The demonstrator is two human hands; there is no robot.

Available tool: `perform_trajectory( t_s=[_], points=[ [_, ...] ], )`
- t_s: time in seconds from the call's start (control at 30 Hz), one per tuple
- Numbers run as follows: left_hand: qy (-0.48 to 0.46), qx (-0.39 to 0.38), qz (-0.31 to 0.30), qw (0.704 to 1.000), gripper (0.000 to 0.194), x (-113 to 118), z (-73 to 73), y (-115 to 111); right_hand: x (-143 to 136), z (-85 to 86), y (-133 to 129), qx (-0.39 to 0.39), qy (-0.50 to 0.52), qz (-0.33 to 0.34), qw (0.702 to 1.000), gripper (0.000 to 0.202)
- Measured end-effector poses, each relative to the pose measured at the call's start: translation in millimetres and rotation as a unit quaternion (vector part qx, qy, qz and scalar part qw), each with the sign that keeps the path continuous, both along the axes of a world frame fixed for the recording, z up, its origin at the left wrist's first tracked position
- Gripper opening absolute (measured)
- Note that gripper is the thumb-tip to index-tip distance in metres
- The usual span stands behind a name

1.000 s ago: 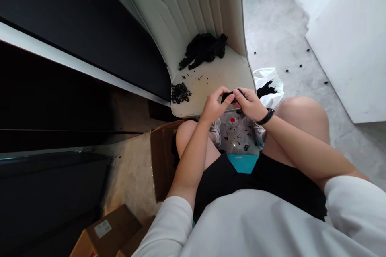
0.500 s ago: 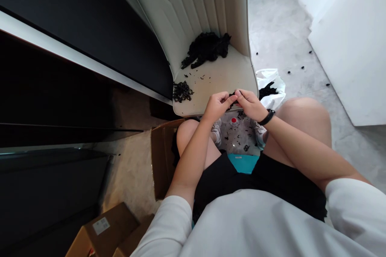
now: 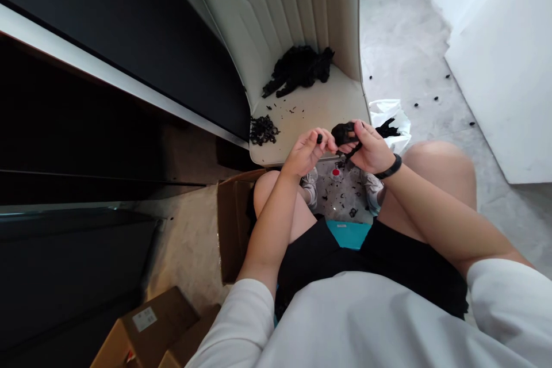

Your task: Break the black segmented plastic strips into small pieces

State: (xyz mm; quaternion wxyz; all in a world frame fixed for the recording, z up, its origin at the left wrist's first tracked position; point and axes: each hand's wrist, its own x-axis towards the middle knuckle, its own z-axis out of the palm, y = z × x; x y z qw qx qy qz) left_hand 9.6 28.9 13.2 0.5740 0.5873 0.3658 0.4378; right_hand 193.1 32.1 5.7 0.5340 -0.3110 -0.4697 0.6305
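1. Down at the far left, by the person's side, cardboard boxes [image 3: 142, 328] sit on the floor, and another open carton [image 3: 233, 230] stands against the left knee.

2. Further along, on the front left corner of the cream chair seat [image 3: 310, 112], lies a small heap of black rings [image 3: 262, 129]; these look like pieces already sorted apart.

3. At the back of the seat, against the backrest, rests a larger black tangled pile [image 3: 299, 69], with crumbs of the same stuff scattered across the middle of the seat.

4. Over the seat's front edge, the left hand [image 3: 306, 152] pinches one small black piece [image 3: 319, 138] between thumb and fingertip, so it is closed on that bit.

5. Just beside it, the right hand [image 3: 371, 149] is clenched round a black clump [image 3: 344, 133], held above the front edge of the seat, with a dark band on the wrist.

6. My judgement: the work goes best if the right hand keeps the clump firm and steady while the left pulls one small bit at a time, close to where it joins, so nothing tears or drops.

7. Below the hands, loose black bits litter the floor [image 3: 340, 198] between the feet, which suggests pieces fall easily; working right over the seat would catch them.

8. To the right of the chair, a white bag [image 3: 388, 112] holds more black material, and stray bits dot the grey floor beyond.
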Motion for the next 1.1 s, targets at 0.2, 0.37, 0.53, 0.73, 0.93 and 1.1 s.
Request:
perform_trajectory(
  t_s=[0.2, 0.37, 0.53, 0.73, 0.93, 1.1],
  points=[
    [-0.001, 0.039, 0.045, 0.998, 0.069, -4, 0.2, 8, 37, 9.0, 13, 0.203, -0.289, -0.079, 0.932, 0.065],
    [0.016, 0.122, 0.092, 0.988, 0.046, -14, -9.2, 17, 57, 8.3, 21, 0.243, -0.364, -0.207, 0.875, 0.056],
    [0.14, 0.224, 0.113, 0.958, 0.038, -10, -6.0, 16, 50, -1.0, 18, 0.15, -0.32, -0.052, 0.934, 0.064],
    [0.178, 0.278, 0.094, 0.939, 0.038, -2, -7.5, 13, 30, -8.6, 7, 0.166, -0.299, -0.024, 0.939, 0.058],
    [0.206, 0.267, 0.107, 0.935, 0.06, 2, -14.8, 15, 39, -7.2, 8, 0.163, -0.298, -0.063, 0.938, 0.05],
    [0.208, 0.253, 0.128, 0.936, 0.071, 0, -18.2, 19, 91, -17.7, 34, 0.139, -0.413, -0.205, 0.876, 0.041]
  ],
)
